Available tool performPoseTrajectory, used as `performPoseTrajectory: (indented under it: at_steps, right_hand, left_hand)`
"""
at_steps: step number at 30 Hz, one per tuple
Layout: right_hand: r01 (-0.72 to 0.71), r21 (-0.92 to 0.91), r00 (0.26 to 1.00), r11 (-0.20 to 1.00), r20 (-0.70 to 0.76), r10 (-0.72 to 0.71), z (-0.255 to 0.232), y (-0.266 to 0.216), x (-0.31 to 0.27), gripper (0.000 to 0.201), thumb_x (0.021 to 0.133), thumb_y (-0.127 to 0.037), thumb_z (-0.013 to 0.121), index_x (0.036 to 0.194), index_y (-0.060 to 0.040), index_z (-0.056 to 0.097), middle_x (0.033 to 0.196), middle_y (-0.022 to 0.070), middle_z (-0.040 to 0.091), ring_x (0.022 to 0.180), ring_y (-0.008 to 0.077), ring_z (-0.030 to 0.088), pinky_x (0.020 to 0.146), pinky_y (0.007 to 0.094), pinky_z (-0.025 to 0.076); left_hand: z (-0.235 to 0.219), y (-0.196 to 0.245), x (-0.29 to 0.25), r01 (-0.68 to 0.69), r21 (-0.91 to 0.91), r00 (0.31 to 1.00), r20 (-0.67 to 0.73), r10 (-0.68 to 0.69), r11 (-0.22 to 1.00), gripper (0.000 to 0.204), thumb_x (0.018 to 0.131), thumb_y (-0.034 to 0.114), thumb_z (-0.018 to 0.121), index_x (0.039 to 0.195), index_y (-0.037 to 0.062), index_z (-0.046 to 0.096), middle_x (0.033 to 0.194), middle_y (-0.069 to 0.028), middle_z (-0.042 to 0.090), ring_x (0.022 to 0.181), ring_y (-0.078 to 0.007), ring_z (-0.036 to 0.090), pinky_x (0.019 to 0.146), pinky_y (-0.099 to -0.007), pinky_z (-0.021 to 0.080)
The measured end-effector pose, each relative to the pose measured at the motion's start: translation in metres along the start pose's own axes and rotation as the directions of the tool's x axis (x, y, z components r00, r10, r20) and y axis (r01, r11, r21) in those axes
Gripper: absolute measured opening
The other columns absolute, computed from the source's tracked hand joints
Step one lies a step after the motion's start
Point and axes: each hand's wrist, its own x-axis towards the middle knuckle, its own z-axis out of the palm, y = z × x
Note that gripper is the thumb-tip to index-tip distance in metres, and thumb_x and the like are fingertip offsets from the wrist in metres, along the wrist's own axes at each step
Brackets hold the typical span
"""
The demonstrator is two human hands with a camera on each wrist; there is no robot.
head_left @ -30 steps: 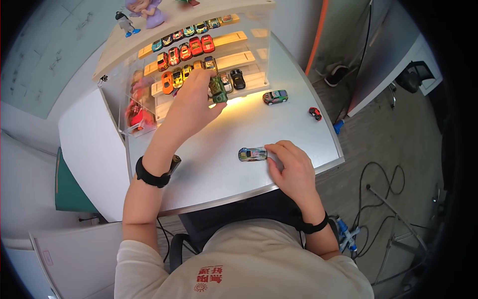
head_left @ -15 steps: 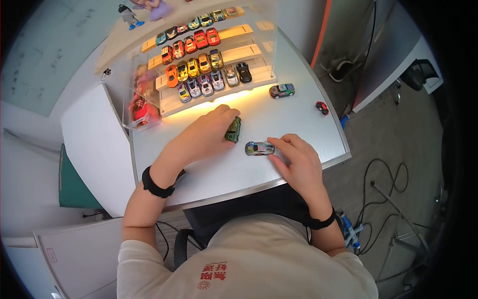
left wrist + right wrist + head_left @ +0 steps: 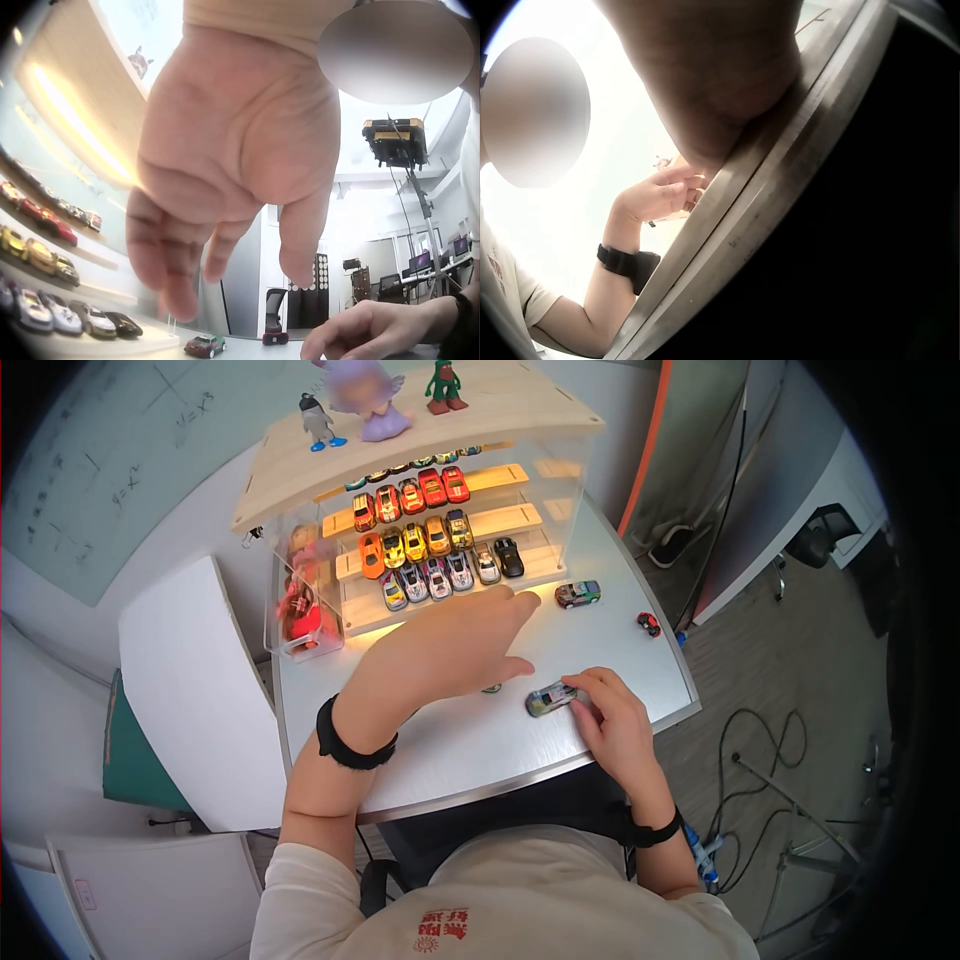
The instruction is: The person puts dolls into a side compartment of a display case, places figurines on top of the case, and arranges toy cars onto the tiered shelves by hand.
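Observation:
In the head view my left hand [image 3: 440, 650] is over the table with its fingers stretched out; the left wrist view shows the palm [image 3: 240, 142] holding nothing. A green toy car [image 3: 492, 688] shows only partly below this hand, on the table. My right hand [image 3: 615, 725] pinches the end of a multicoloured toy car [image 3: 548, 700] between thumb and fingers, on the tabletop. That car is hidden in both wrist views. Another dark multicoloured car [image 3: 578, 594] stands by the shelf, beyond the left fingertips.
A lit display case with a wooden top [image 3: 540, 420] holds rows of toy cars [image 3: 414, 544]. Figurines, including a penguin [image 3: 318, 422], stand on it. A clear box [image 3: 305, 625] with red items is at its left. A small red car [image 3: 648, 624] sits near the table's right edge.
My left hand has brought the green car from the case down to the table and let go of it. The car at my right hand has moved slightly and turned.

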Motion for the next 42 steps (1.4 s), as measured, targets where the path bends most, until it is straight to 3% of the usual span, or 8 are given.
performPoseTrajectory:
  at_steps: [5, 8, 12, 14, 21, 27, 35, 42]
  right_hand:
    - [0.091, -0.033, 0.981, 0.995, -0.168, -0.096, 0.012, 0.010, 0.000, 0.038, 0.090, -0.001, 0.070, 0.128, -0.0052, 0.068, 0.115, 0.0130, 0.071, 0.087, 0.0318, 0.072, 0.076, 0.0389, 0.056]
    - [-0.184, 0.087, 0.982, 0.979, -0.018, 0.186, 0.004, 0.003, -0.005, 0.048, 0.088, -0.009, 0.076, 0.135, -0.0061, 0.064, 0.117, 0.0128, 0.071, 0.092, 0.0319, 0.072, 0.077, 0.0364, 0.056]
    - [-0.221, 0.006, 0.972, 0.975, 0.086, 0.220, -0.004, -0.012, 0.001, 0.061, 0.083, -0.022, 0.085, 0.137, -0.0077, 0.061, 0.119, 0.0121, 0.069, 0.094, 0.0327, 0.072, 0.079, 0.0376, 0.057]
    - [-0.035, -0.111, 0.999, 0.993, 0.008, 0.036, 0.002, -0.012, 0.001, 0.071, 0.076, -0.031, 0.090, 0.136, -0.0071, 0.060, 0.123, 0.0134, 0.066, 0.096, 0.0359, 0.071, 0.082, 0.0416, 0.057]
    - [-0.147, -0.286, 0.971, 0.947, 0.138, 0.193, 0.003, -0.033, 0.011, 0.072, 0.077, -0.028, 0.088, 0.137, -0.0025, 0.058, 0.128, 0.0187, 0.061, 0.107, 0.0412, 0.069, 0.091, 0.0457, 0.057]
    - [0.038, -0.114, 0.970, 0.993, 0.244, -0.009, -0.014, -0.019, 0.027, 0.064, 0.084, -0.011, 0.079, 0.142, 0.0012, 0.055, 0.133, 0.0204, 0.058, 0.104, 0.0379, 0.069, 0.093, 0.0423, 0.057]
    - [-0.040, -0.195, 0.870, 0.980, 0.475, 0.130, -0.023, -0.021, 0.059, 0.065, 0.085, -0.006, 0.078, 0.145, 0.0025, 0.055, 0.129, 0.0184, 0.058, 0.096, 0.0262, 0.066, 0.092, 0.0358, 0.057]
    - [0.195, -0.070, 0.956, 0.978, 0.237, -0.174, -0.014, -0.020, 0.145, 0.062, 0.087, -0.010, 0.076, 0.143, 0.0034, 0.055, 0.128, 0.0197, 0.060, 0.095, 0.0261, 0.068, 0.086, 0.0361, 0.057]
  left_hand:
    - [-0.005, -0.039, -0.021, -0.071, 0.008, 0.971, -0.226, 0.071, 0.997, 0.064, 0.093, 0.028, 0.079, 0.147, 0.0013, 0.055, 0.135, -0.0199, 0.067, 0.108, -0.0346, 0.071, 0.093, -0.0424, 0.057]
    - [-0.021, -0.045, -0.032, 0.036, 0.048, 0.942, -0.336, -0.018, 0.998, 0.063, 0.094, 0.030, 0.078, 0.147, 0.0036, 0.056, 0.122, -0.0180, 0.073, 0.096, -0.0290, 0.071, 0.084, -0.0396, 0.057]
    - [-0.028, -0.039, -0.048, 0.145, 0.169, 0.881, -0.471, -0.050, 0.975, 0.063, 0.095, 0.031, 0.078, 0.148, 0.0050, 0.057, 0.110, -0.0160, 0.073, 0.087, -0.0248, 0.065, 0.079, -0.0399, 0.055]
    - [-0.029, -0.039, -0.051, 0.129, 0.147, 0.887, -0.459, -0.048, 0.981, 0.064, 0.095, 0.032, 0.078, 0.149, 0.0051, 0.057, 0.107, -0.0155, 0.071, 0.086, -0.0238, 0.063, 0.079, -0.0388, 0.054]
    - [-0.035, -0.036, -0.064, -0.026, 0.063, 0.878, -0.476, 0.053, 0.998, 0.063, 0.095, 0.033, 0.078, 0.148, 0.0039, 0.057, 0.110, -0.0160, 0.071, 0.084, -0.0240, 0.063, 0.078, -0.0381, 0.054]
    - [-0.046, -0.036, -0.071, 0.028, 0.042, 0.886, -0.463, -0.006, 0.999, 0.062, 0.095, 0.031, 0.078, 0.147, 0.0031, 0.057, 0.111, -0.0166, 0.071, 0.084, -0.0244, 0.063, 0.076, -0.0369, 0.054]
    - [-0.061, -0.051, -0.088, 0.106, -0.129, 0.850, -0.503, -0.157, 0.986, 0.062, 0.096, 0.026, 0.077, 0.148, 0.0008, 0.055, 0.116, -0.0177, 0.069, 0.085, -0.0214, 0.062, 0.077, -0.0346, 0.055]
    - [-0.073, -0.055, -0.095, 0.207, -0.290, 0.839, -0.439, -0.322, 0.934, 0.062, 0.098, 0.026, 0.076, 0.150, 0.0000, 0.053, 0.118, -0.0174, 0.068, 0.087, -0.0195, 0.064, 0.080, -0.0342, 0.056]
